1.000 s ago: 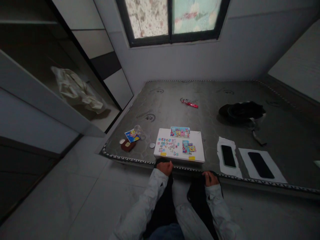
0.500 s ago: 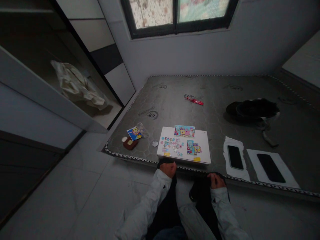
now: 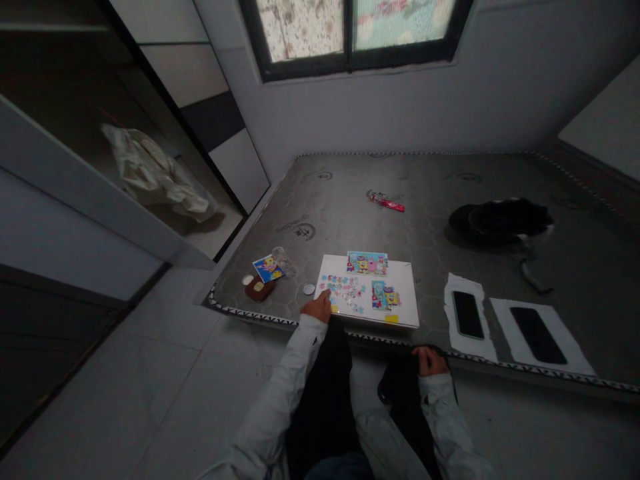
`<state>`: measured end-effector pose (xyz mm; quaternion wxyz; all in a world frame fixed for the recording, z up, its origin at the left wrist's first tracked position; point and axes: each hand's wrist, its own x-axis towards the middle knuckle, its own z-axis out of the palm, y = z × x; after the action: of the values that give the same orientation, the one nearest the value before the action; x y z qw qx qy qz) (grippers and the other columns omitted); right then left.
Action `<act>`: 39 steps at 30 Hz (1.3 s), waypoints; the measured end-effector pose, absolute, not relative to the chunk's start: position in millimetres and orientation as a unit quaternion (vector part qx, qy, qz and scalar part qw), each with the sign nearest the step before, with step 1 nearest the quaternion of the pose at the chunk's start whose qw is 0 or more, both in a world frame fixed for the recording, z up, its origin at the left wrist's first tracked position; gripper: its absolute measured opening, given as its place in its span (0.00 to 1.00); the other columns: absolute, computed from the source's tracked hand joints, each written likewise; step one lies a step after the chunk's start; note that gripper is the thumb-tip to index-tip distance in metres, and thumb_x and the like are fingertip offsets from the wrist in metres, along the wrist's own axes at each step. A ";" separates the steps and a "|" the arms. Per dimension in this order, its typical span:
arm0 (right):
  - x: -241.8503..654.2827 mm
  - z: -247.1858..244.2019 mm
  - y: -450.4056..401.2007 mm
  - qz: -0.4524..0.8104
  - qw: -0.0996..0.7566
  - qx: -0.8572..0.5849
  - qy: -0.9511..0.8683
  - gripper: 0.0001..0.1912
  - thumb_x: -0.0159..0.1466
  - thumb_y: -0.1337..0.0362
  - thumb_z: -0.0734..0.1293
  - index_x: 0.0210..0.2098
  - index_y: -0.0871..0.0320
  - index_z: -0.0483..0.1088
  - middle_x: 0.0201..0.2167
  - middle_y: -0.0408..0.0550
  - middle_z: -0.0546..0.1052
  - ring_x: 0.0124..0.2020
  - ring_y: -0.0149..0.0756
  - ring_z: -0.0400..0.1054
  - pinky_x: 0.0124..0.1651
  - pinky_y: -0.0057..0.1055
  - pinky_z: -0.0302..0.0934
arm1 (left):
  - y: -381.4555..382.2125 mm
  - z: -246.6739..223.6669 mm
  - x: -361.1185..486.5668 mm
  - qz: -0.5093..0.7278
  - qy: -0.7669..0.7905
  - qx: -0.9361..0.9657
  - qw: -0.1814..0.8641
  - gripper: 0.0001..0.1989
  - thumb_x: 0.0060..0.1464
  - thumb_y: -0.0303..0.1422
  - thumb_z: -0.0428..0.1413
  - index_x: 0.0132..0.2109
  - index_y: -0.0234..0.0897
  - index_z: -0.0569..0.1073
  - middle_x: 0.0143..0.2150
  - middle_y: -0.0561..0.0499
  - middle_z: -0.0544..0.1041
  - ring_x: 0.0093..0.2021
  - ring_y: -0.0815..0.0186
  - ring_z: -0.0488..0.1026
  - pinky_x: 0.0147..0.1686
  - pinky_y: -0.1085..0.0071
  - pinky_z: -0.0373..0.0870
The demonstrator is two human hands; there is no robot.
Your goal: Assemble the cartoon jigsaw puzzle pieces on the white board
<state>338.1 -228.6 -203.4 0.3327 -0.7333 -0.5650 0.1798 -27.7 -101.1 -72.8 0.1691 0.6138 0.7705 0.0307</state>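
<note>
My left hand [image 3: 317, 307] is at the front left corner of a white box [image 3: 361, 321], its index finger stretched out toward the loose jigsaw puzzle pieces [image 3: 344, 287]. Whether the fingertip touches a piece is too small to tell. To the right of these pieces lies a partly joined puzzle section [image 3: 384, 295] with cartoon figures. A matching picture card [image 3: 367, 263] rests at the box's back edge. My right hand [image 3: 430, 361] lies on my right knee with its fingers curled in, and nothing shows in it.
Left of the box are a small round silver disc [image 3: 309, 289], a brown case [image 3: 259, 289], a cartoon card [image 3: 269, 268] and clear plastic. Two phones [image 3: 468, 315] lie on white sheets at right. Farther back are a red item [image 3: 387, 203] and a dark cap [image 3: 500, 222].
My left hand has risen from my left knee and moved forward and left to the box's corner, its index finger now extended. My right hand stays on the knee.
</note>
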 end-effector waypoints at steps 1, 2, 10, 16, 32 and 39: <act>338.6 -204.3 -228.3 0.181 0.333 -0.734 -0.564 0.43 0.69 0.28 0.47 0.28 0.51 0.77 0.32 0.56 0.82 0.36 0.48 0.76 0.43 0.42 0.64 | -94.3 -69.8 -29.0 0.022 0.768 0.617 0.172 0.25 0.75 0.38 0.48 0.73 0.50 0.74 0.47 0.43 0.87 0.44 0.57 0.83 0.44 0.67 0.71; 339.2 -205.1 -227.8 0.182 0.332 -0.736 -0.561 0.43 0.69 0.28 0.47 0.28 0.51 0.78 0.31 0.56 0.82 0.36 0.48 0.76 0.43 0.42 0.64 | -88.5 -67.1 -29.6 0.014 0.765 0.620 0.174 0.25 0.75 0.38 0.48 0.73 0.50 0.73 0.48 0.42 0.87 0.45 0.56 0.83 0.45 0.67 0.72; 339.5 -205.9 -226.9 0.190 0.339 -0.737 -0.553 0.45 0.68 0.26 0.46 0.28 0.52 0.77 0.33 0.58 0.84 0.38 0.49 0.77 0.44 0.43 0.63 | -74.5 -59.0 -32.0 -0.021 0.758 0.624 0.186 0.27 0.74 0.37 0.48 0.76 0.49 0.69 0.54 0.38 0.86 0.51 0.53 0.83 0.49 0.63 0.74; 336.2 -200.6 -226.9 0.183 0.339 -0.738 -0.553 0.43 0.68 0.28 0.47 0.27 0.52 0.77 0.32 0.58 0.83 0.37 0.48 0.76 0.43 0.42 0.64 | -75.8 -60.5 -32.8 -0.019 0.760 0.624 0.181 0.26 0.75 0.37 0.47 0.76 0.49 0.70 0.54 0.39 0.86 0.51 0.54 0.83 0.51 0.64 0.74; 342.1 -208.8 -226.1 0.213 0.335 -0.728 -0.559 0.39 0.69 0.32 0.50 0.28 0.51 0.78 0.33 0.56 0.84 0.37 0.48 0.78 0.45 0.42 0.65 | -34.2 -51.0 -29.0 -0.030 0.720 0.659 0.215 0.19 0.70 0.42 0.61 0.62 0.39 0.77 0.62 0.43 0.79 0.58 0.56 0.79 0.60 0.50 0.78; 340.8 -216.7 -225.0 0.199 0.341 -0.727 -0.562 0.38 0.71 0.34 0.51 0.29 0.51 0.79 0.33 0.55 0.84 0.38 0.47 0.78 0.46 0.41 0.65 | -23.2 -53.0 -33.5 -0.042 0.721 0.654 0.224 0.19 0.70 0.41 0.62 0.61 0.38 0.77 0.61 0.43 0.79 0.57 0.56 0.79 0.57 0.52 0.80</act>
<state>340.8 -225.0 -216.7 0.3413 -0.7265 -0.5624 0.1985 -33.5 -23.2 -53.0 0.2242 0.6542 0.7211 -0.0417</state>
